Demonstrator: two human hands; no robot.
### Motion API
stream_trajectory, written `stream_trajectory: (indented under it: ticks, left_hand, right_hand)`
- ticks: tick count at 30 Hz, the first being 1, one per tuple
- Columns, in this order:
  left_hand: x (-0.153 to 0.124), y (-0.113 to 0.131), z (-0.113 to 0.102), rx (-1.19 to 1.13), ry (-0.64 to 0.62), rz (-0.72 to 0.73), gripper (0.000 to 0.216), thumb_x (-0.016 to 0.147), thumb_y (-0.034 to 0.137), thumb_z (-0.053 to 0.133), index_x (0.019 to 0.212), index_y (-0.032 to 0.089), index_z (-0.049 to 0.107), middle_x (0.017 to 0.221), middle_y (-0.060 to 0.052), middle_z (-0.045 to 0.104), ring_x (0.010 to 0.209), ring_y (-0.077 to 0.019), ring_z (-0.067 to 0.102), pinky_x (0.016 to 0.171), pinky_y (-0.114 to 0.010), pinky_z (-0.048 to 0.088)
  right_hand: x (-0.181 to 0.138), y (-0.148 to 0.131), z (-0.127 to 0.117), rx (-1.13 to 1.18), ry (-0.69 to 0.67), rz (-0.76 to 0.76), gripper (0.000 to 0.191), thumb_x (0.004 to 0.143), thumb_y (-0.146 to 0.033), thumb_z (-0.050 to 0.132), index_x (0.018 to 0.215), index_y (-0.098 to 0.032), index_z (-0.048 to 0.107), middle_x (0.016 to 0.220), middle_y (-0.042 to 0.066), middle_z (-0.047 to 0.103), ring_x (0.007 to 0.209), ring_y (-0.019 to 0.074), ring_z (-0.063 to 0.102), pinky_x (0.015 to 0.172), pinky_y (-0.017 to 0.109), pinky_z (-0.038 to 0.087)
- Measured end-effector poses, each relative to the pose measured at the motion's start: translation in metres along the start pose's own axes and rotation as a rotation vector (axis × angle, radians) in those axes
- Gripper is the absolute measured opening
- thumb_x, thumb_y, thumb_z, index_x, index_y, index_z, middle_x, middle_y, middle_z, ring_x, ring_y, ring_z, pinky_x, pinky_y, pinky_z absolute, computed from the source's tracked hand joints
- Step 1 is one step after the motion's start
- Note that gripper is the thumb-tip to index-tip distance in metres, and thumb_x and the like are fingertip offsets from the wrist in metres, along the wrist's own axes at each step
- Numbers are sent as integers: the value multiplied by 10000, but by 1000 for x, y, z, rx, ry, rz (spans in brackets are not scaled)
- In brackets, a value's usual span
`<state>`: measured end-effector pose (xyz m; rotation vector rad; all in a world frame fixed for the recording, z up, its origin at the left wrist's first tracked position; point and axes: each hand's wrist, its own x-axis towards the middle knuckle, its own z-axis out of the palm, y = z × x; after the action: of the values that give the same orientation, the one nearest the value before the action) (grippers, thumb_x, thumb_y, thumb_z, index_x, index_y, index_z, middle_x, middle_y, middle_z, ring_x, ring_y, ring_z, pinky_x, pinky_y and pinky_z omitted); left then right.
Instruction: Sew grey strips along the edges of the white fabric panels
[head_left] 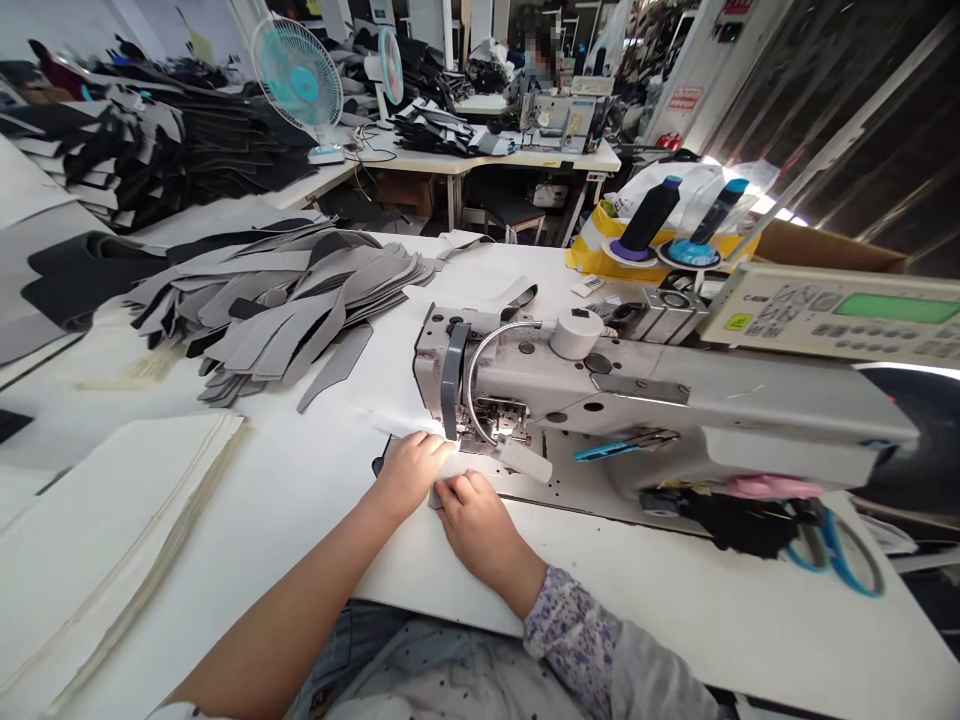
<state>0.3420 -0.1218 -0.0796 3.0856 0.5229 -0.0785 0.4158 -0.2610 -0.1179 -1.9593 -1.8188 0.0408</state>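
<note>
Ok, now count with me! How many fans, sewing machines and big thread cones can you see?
Desk fans: 2
Sewing machines: 2
Thread cones: 2
Total: 6
</note>
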Motion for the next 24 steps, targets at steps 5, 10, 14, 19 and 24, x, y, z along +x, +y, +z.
stream_trajectory:
  ticks: [5, 10, 14, 19, 24]
  left_hand:
    - [6, -2, 3, -11, 35, -8, 212, 841, 90, 504, 937, 187, 667, 920, -68, 673, 891, -216, 589, 819, -330, 447]
    - [12, -4, 7, -57, 79, -34, 224, 849, 85, 463, 846, 183, 665, 872, -64, 677, 859, -206, 605, 799, -318, 462]
    - [18, -2, 21, -108, 255, -173, 223, 880, 134, 448, 842, 162, 666, 883, -83, 677, 873, -208, 616, 814, -319, 476]
    - [34, -1, 42, 5, 297, -335, 217, 820, 90, 466, 782, 131, 676, 842, -145, 670, 908, -284, 613, 840, -398, 470]
    - [53, -12, 51, -122, 331, -345, 250, 821, 119, 470, 952, 138, 682, 972, -143, 685, 980, -280, 595, 927, -418, 432]
  right_hand:
    - [2, 3, 6, -1, 28, -43, 187, 913, -145, 567, 1086, -127, 636, 990, 108, 605, 942, 257, 529, 912, 391, 472]
    - [5, 7, 10, -13, 64, -40, 218, 898, -117, 560, 1102, -123, 637, 1053, 114, 627, 1019, 269, 537, 979, 411, 438]
    - [7, 9, 13, -29, 87, -21, 274, 868, -113, 598, 1140, -94, 627, 1145, 137, 638, 1077, 274, 540, 993, 411, 436]
    - [4, 11, 15, -38, 72, 38, 295, 887, -172, 602, 1176, -117, 621, 1286, 152, 599, 1142, 290, 537, 1010, 448, 425]
    - [0, 9, 15, -22, 51, 60, 333, 900, -162, 568, 1232, -145, 593, 1348, 135, 562, 1194, 292, 513, 1022, 464, 416]
